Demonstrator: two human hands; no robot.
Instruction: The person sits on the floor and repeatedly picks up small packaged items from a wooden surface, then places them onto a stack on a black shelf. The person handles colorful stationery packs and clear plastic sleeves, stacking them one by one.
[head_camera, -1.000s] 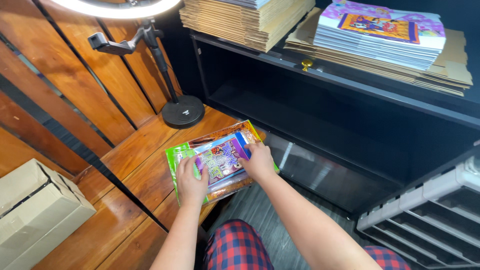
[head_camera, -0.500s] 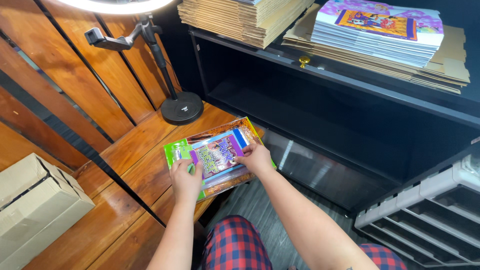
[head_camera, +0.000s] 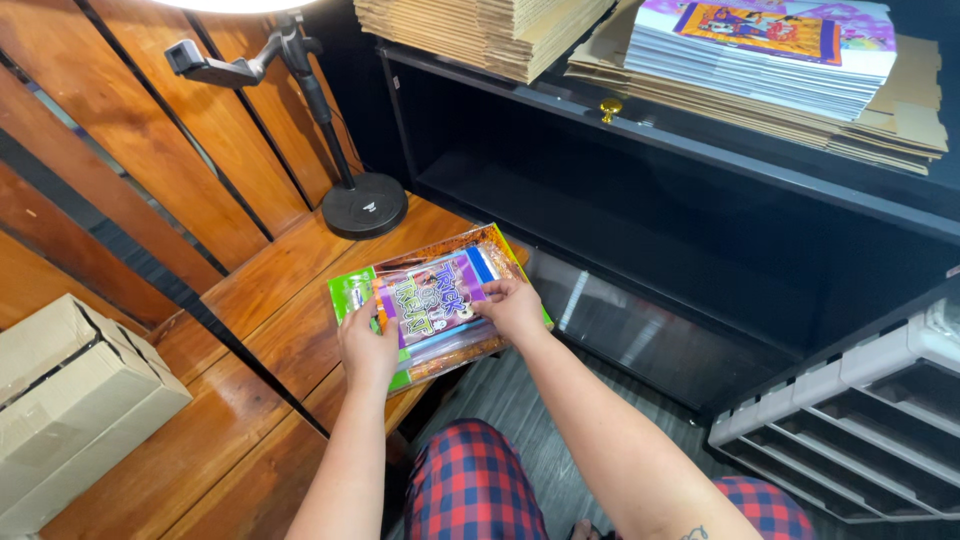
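A flat packet (head_camera: 440, 305) was laid on the wooden platform (head_camera: 270, 300), at its edge nearest the shelf unit (head_camera: 700, 200). The left hand (head_camera: 368, 350) was placed on the packet's near left corner, and the right hand (head_camera: 512, 305) on its right side. Behind the packet, the round base of a lamp stand (head_camera: 364, 204) was set on the same platform. A cardboard box (head_camera: 70, 390) was placed well to the left. On top of the shelf unit, stacks of flattened cardboard (head_camera: 490, 30) were kept, with a pile of printed sheets (head_camera: 770, 50) on cardboard to their right. A drawer rack (head_camera: 860, 420) was positioned at the lower right, below the shelf.
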